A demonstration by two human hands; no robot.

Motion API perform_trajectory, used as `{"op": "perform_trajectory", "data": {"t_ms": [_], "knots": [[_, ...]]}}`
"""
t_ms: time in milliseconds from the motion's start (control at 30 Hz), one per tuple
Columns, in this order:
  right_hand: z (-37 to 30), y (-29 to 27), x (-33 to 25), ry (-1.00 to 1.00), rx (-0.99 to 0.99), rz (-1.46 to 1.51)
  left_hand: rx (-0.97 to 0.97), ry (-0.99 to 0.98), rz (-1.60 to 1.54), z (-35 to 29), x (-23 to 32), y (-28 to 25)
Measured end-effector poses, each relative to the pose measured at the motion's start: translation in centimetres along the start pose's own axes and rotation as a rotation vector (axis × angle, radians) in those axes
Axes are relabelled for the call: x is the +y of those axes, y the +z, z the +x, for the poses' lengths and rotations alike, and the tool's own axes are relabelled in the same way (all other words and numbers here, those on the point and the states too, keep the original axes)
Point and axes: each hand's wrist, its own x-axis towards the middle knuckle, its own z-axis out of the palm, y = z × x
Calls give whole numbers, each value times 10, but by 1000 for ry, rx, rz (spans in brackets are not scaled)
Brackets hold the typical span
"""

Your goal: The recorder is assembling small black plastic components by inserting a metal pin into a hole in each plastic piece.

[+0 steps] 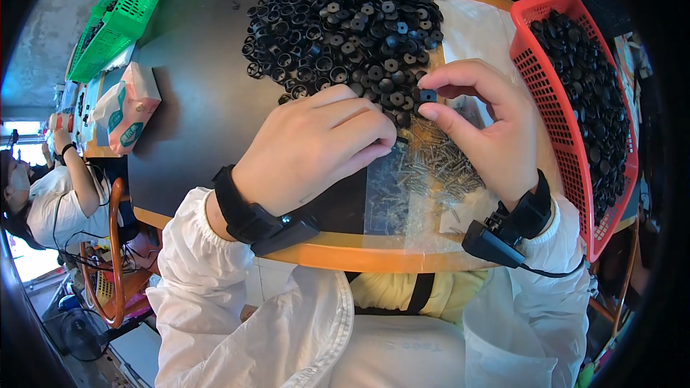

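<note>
My right hand (503,118) pinches a small black plastic part (428,96) between thumb and index finger, at the near right side of a heap of similar parts. My left hand (309,147) is closed beside it, palm down with the fingers curled; its fingertips are hidden, so what they hold cannot be seen. The heap of black round parts (345,36) spreads beyond both hands, some ring-shaped and others like knobs with a hole. Many small metal pieces, apparently springs or screws (438,165), lie on clear plastic (388,197) below my right hand.
A red basket (543,90) full of black parts stands at the right edge. At the far left are a green basket (118,32) and a tissue pack (136,111). Another person (68,201) sits on the left beyond a wooden chair (115,244). The table's wooden edge (345,255) runs beneath my forearms.
</note>
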Motion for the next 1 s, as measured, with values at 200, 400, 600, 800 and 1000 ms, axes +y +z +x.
{"op": "perform_trajectory", "data": {"t_ms": [200,400,600,800,1000], "knots": [[0,1,0,-28,-6,-13,3,-49,-54,-1,1,-2],[0,-2,-2,-165,-83,-104,83,-157,-146,0,5,-4],[-1,-2,-2,-189,-138,-110,160,-184,-256,-1,6,3],[-1,3,-1,-180,-94,-121,126,-211,-245,-2,6,5],[-2,3,-2,-197,-137,-181,172,-415,-339,-1,11,4]]}}
